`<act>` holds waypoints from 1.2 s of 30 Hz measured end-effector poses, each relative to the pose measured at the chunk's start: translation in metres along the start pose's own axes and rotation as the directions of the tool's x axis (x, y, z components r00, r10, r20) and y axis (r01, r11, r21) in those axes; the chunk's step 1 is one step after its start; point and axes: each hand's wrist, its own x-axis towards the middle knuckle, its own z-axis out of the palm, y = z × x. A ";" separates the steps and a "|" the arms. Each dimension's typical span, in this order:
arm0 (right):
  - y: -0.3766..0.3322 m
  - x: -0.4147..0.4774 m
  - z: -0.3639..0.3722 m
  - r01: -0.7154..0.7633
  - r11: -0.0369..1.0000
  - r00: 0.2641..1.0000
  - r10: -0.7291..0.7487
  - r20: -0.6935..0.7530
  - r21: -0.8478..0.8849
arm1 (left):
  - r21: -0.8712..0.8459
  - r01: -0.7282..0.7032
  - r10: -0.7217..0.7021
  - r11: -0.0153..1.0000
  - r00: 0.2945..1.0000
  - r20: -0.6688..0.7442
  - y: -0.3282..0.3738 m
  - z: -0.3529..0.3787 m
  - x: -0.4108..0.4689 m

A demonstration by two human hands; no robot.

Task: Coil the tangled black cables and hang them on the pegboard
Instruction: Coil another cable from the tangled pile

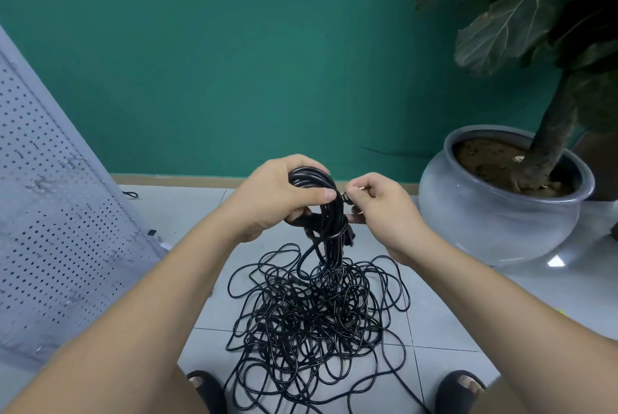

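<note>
A large tangle of black cables (317,316) lies on the tiled floor between my feet. Above it I hold a coiled black cable bundle (326,213), with one turn of cable wrapped round its middle. My left hand (281,196) grips the top of the coil, thumb across the front. My right hand (374,203) pinches the cable's plug end right beside the coil. The bundle's lower strands hang down into the tangle. A grey pegboard (50,213) with several metal hooks leans at the left.
A big grey pot (495,229) holding a large-leaved plant stands at the right, close to my right hand. A green wall is behind. A small black cable piece (131,194) lies on the floor by the pegboard. My sandalled feet (461,387) flank the tangle.
</note>
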 end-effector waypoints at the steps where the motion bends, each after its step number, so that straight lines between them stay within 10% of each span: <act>1: 0.000 0.002 -0.003 -0.013 0.999 1.000 0.013 0.004 0.042 | -0.003 0.017 -0.017 1.000 1.000 0.008 -0.002 -0.001 0.001; 9: -0.010 0.015 -0.039 0.011 0.992 0.989 -0.030 -0.145 -0.127 | 0.107 0.238 -0.240 0.965 0.971 0.006 -0.025 -0.006 0.003; 17: -0.019 -0.012 -0.026 0.222 0.975 0.972 -0.223 -0.071 -0.029 | -0.023 0.160 -0.161 0.987 0.951 -0.264 -0.035 0.006 0.004; 28: -0.013 0.017 -0.069 0.198 0.980 0.923 -0.183 -0.339 0.010 | -0.171 0.110 -0.149 0.979 0.959 -0.241 -0.025 -0.011 0.017; 36: -0.019 0.008 -0.056 0.311 0.948 0.915 -0.279 -0.292 0.071 | 0.028 0.179 -0.165 0.984 0.949 -0.270 -0.028 -0.010 0.015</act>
